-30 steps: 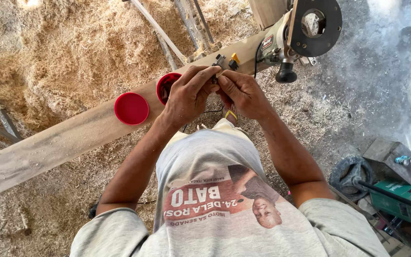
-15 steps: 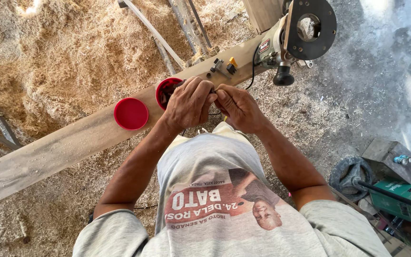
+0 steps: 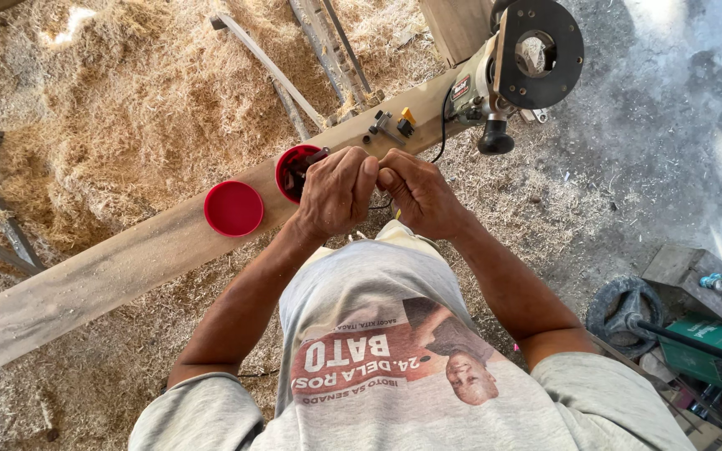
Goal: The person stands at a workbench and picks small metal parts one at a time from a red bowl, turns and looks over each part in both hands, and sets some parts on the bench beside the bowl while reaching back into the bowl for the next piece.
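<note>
Over the long wooden plank (image 3: 127, 267), just short of its near edge, both my hands meet knuckle to knuckle. Left hand (image 3: 336, 192) is curled closed; right hand (image 3: 419, 194) is closed too, fingertips pinched against the left. Whatever small piece sits between them is hidden, so I cannot tell what I grip. Held close to the body, likely for control. At ten o'clock from the left hand, touching distance, an open red container (image 3: 296, 167) with dark small parts; its red lid (image 3: 233, 208) lies flat farther along at nine. At one o'clock a router (image 3: 511, 75) rests on its side on the plank, cord trailing toward my hands. Small fittings (image 3: 390, 125) lie at twelve. Sawdust everywhere.
</note>
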Motion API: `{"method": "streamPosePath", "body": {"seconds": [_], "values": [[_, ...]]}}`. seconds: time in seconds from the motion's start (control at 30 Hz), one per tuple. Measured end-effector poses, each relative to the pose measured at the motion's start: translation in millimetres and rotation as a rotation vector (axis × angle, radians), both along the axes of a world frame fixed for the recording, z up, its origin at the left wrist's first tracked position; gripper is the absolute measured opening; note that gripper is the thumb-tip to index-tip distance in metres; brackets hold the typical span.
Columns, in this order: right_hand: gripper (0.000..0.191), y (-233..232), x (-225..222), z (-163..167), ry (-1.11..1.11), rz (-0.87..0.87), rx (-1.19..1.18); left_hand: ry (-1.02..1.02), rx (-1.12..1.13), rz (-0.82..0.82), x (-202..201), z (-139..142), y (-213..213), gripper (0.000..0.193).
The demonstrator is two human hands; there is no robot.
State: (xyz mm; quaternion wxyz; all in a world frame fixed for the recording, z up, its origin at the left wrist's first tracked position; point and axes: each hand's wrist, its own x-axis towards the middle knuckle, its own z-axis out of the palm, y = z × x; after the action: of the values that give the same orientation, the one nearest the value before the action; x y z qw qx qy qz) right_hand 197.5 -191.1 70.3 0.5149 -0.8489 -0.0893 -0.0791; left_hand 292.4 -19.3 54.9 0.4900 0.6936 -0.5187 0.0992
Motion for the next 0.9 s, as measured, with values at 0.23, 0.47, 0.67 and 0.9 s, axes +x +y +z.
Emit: {"method": "streamPosePath", "body": {"seconds": [0.23, 0.47, 0.67, 0.9], "values": [[0.008, -11.4, 2.7, -9.0, -0.302, -0.054, -0.500, 0.921, 0.201, 0.218, -12.7, -14.2, -8.1, 0.051], [0.009, -17.7, 5.1, -6.9, -0.296, -0.156, -0.366, 1.185, -0.082, 0.157, 2.7, -17.9, 9.0, 0.048], [0.022, -7.9, 3.2, 21.7, -0.193, -0.253, -0.110, 1.103, -0.105, 0.063, -5.2, -0.5, 5.1, 0.044], [0.014, -6.6, 7.6, 24.3, -0.169, -0.212, 0.080, 1.144, -0.098, -0.011, -9.0, 11.8, 5.1, 0.043]]}}
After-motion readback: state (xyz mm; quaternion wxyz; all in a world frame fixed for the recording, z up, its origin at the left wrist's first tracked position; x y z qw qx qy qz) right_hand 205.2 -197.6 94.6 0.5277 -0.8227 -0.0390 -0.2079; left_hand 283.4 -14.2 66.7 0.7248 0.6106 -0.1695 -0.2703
